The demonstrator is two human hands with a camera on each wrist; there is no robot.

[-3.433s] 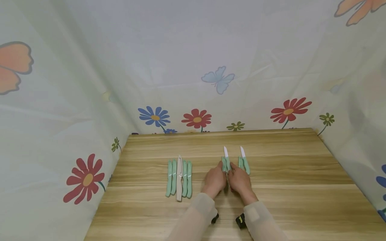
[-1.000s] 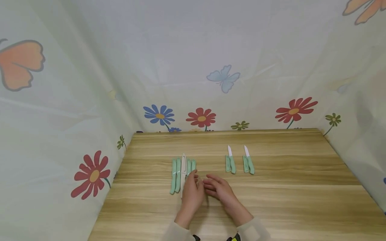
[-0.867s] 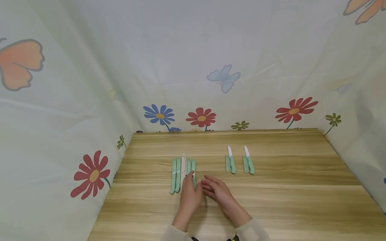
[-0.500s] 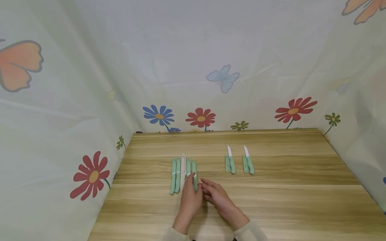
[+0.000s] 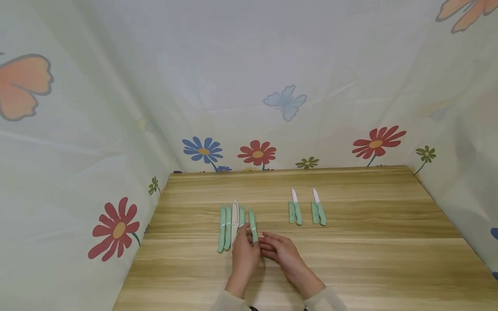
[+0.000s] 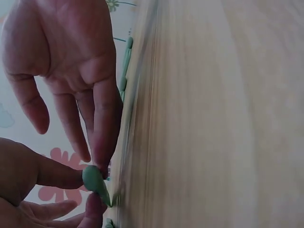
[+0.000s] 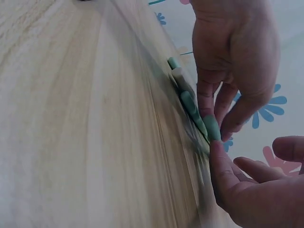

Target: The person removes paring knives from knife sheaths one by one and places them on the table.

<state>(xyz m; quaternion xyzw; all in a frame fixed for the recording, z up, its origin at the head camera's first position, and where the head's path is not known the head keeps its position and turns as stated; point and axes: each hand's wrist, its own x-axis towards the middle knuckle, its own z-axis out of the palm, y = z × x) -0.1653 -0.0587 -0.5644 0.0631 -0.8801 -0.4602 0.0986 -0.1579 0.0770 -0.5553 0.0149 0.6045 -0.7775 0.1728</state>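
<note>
In the head view, my left hand [image 5: 245, 259] pinches a sheathed green knife [image 5: 253, 221] between thumb and fingers, at the right end of a row. My right hand [image 5: 284, 257] lies just beside it with fingers extended; in the right wrist view, one of its fingertips [image 7: 216, 145] touches the green handle [image 7: 212, 127]. Left of the held knife are a sheathed green knife [image 5: 242, 214], partly hidden by my left hand, a larger beige sheathed knife [image 5: 235, 214], and two more green ones, the nearer [image 5: 228, 226] and the outermost [image 5: 221, 229].
Farther right on the wooden table [image 5: 362, 259] lie two bare knives with white blades and green handles, one [image 5: 297, 209] left of the other [image 5: 320, 209]. Each has a green sheath alongside, the left sheath [image 5: 292, 211] and the right sheath [image 5: 314, 212]. A flowered curtain [image 5: 218, 108] surrounds the table.
Both hands have left the bare knife on the right, now lying beside its sheath, and moved left to the row. The rightmost sheathed knife has shifted right, away from its neighbour.
</note>
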